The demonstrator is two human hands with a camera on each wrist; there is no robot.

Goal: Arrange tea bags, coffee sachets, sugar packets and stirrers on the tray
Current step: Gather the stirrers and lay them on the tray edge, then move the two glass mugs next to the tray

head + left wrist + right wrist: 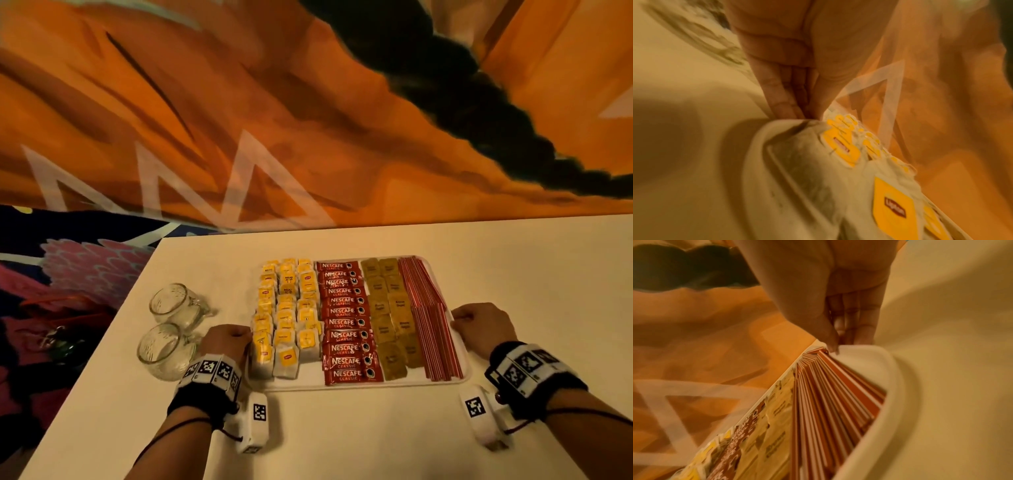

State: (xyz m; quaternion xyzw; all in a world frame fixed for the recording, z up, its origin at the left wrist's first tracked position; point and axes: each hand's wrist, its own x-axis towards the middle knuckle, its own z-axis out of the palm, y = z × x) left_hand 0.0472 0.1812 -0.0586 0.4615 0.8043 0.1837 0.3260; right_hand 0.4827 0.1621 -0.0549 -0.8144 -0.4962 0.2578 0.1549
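On the white table (pixel 342 431), we see two glass mugs (pixel 171 325) lying on their sides at far left, near the tray but apart from it. Just right of them our left hand (pixel 227 337) grips the left rim of the white tray (pixel 308 383); the left wrist view shows the fingers (pixel 774 91) curled together under the rim, thumb on top, beside the nearest tea bag.

On the tray, from left: three columns of yellow-tagged tea bags (pixel 286 317), overlapping front to back; one column of red coffee sachets (pixel 344 322); two columns of brown sugar packets (pixel 390 318); then a bundle of red-and-white stirrers (pixel 428 318) lying lengthwise against the right wall. The four groups sit side by side, touching or nearly so.

At the right rim our right hand (pixel 481 325) clamps the tray; in the right wrist view the thumb presses on the rim by the stirrer ends and the fingers (pixel 865 324) are curled below it. Both wrists wear marker-covered bands. Behind the table hangs an orange backdrop (pixel 239 120).
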